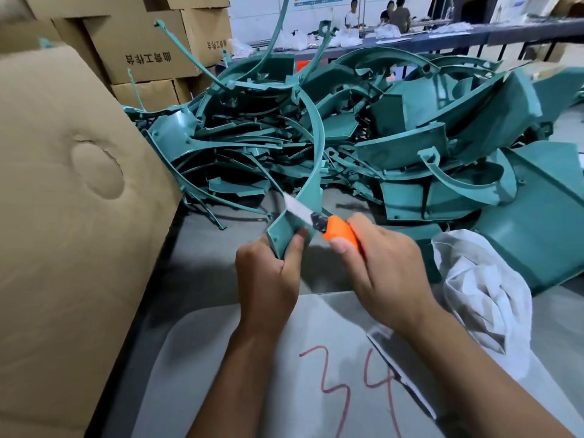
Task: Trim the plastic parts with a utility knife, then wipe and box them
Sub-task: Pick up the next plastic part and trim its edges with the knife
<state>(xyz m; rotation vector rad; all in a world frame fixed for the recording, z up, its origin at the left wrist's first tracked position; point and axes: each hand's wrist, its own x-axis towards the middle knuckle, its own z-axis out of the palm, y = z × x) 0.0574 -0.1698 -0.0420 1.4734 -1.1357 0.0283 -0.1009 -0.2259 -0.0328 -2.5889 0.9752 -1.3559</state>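
In front of you, a grey desk [202,279] is carrying the work. A pale sheet [240,358] is lying on its near edge, showing "34" written in red marker [350,384]. At your far left, stacked cardboard cartons [148,49] with dark printed characters are standing behind the desk. Across the room, a long dark bench [474,34] is holding white bags [292,39], and three people [392,14] are standing behind it near a white wall. Their activity cannot be told.
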